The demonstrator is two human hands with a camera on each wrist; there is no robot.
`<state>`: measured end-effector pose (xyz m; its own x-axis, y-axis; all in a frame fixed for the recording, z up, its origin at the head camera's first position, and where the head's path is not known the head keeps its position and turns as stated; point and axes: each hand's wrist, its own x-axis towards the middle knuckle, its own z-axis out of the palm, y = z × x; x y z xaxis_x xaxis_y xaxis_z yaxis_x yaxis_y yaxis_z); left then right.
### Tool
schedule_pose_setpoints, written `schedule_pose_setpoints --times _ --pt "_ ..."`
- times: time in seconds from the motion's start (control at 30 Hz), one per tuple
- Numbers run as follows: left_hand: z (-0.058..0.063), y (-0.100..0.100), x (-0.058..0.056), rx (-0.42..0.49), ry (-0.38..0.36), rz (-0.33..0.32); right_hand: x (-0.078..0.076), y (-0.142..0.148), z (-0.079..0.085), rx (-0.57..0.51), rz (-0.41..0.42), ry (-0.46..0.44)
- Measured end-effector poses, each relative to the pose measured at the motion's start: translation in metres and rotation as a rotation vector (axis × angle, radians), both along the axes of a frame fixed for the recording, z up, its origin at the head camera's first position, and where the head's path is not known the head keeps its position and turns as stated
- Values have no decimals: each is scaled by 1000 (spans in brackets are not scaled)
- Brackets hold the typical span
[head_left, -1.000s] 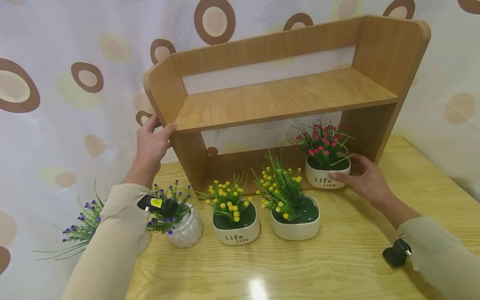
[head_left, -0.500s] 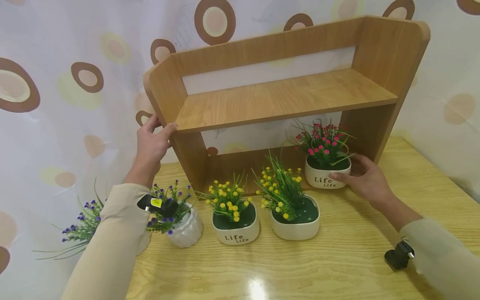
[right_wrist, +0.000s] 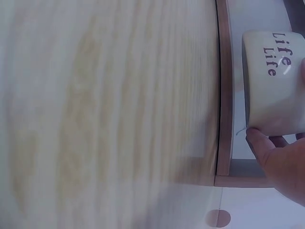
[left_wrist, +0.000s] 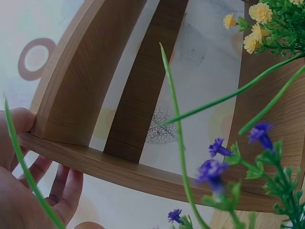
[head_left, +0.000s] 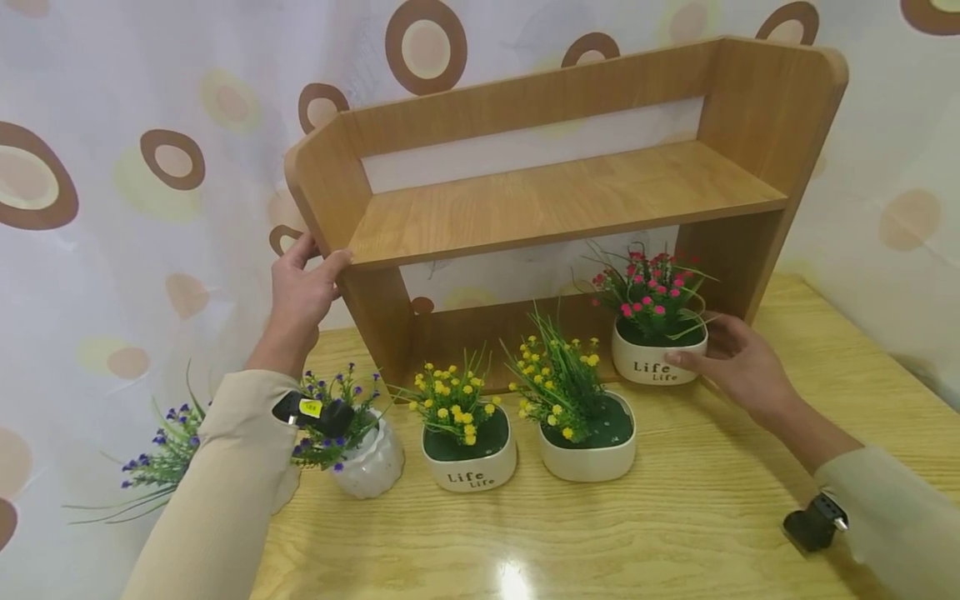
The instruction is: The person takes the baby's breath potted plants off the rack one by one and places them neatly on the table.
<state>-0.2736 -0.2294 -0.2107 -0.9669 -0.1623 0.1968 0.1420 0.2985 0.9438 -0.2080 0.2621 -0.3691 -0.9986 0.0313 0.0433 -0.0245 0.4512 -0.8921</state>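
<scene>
A two-tier wooden shelf (head_left: 570, 200) stands at the back of the table. My left hand (head_left: 298, 287) grips its left side panel at the height of the middle board, thumb in front and fingers behind. At the shelf's lower right, my right hand (head_left: 742, 367) holds a white oval pot (head_left: 651, 363) lettered "Life Life" by its right side, thumb on the front. Pink artificial flowers (head_left: 651, 292) and grass blades rise from the pot. The right wrist view shows the pot (right_wrist: 271, 95) beyond the shelf's lower front edge (right_wrist: 225, 95), with fingers at its rim.
Two white pots of yellow flowers (head_left: 469, 472) (head_left: 588, 461) stand in front of the shelf. Left of them is a fluted white pot (head_left: 372, 468) with purple flowers. Another purple-flowered plant (head_left: 168, 450) is partly hidden behind the left sleeve (head_left: 217, 492).
My right hand and the pink-flower pot have shifted slightly right and toward me, relative to the shelf. My left hand keeps its grip on the panel. The head view has tilted slightly.
</scene>
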Motion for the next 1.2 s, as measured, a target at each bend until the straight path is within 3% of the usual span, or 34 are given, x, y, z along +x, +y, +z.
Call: schedule_pose_setpoints --times 0.5,1.2 --pt "-2 -1 -3 -2 5 9 15 7 4 37 -14 72" --pt "0 2 -5 -7 2 7 45 22 15 69 18 27"
